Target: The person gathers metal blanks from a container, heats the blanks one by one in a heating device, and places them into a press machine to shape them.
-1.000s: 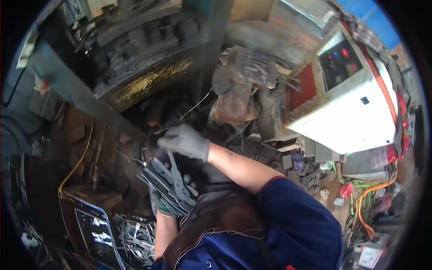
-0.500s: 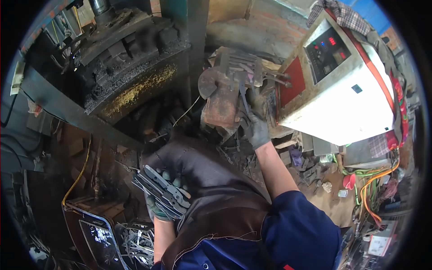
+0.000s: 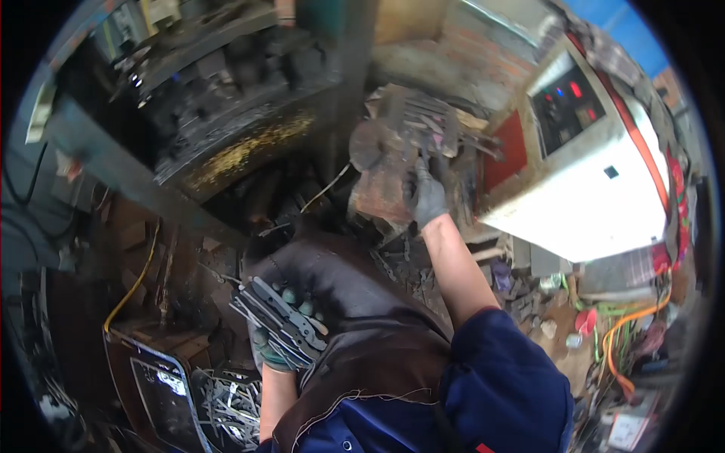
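We have one big dark machine point(image 3: 249, 121) at the left, its ledge sprinkled with yellow flakes, and one pale control cabinet point(image 3: 589, 181) at the right, before a brick wall point(image 3: 498, 68). A brown apron point(image 3: 355, 302) spreads over our lap. Between machine and cabinet stands one worn metal block point(image 3: 385, 192), with a slotted rack point(image 3: 427, 121) at its top. Our right arm reaches up and forward, its gloved right hand point(image 3: 429, 198) beside the block and just below the rack, fingers pointing away from us; blur hides whether they grip anything, so we cannot tell. Our left arm is bent in low, and the gloved left hand point(image 3: 273, 351) closes around one bundle of flat metal pieces point(image 3: 283, 321), fingers curled over its right side. The bundle lies slanted beside our lap; we make out several pieces, too overlapped to count. Lower left, a heap of loose metal strips point(image 3: 226, 408) is likewise uncountable. Smallest, one red cup point(image 3: 585, 322) sits at the right.
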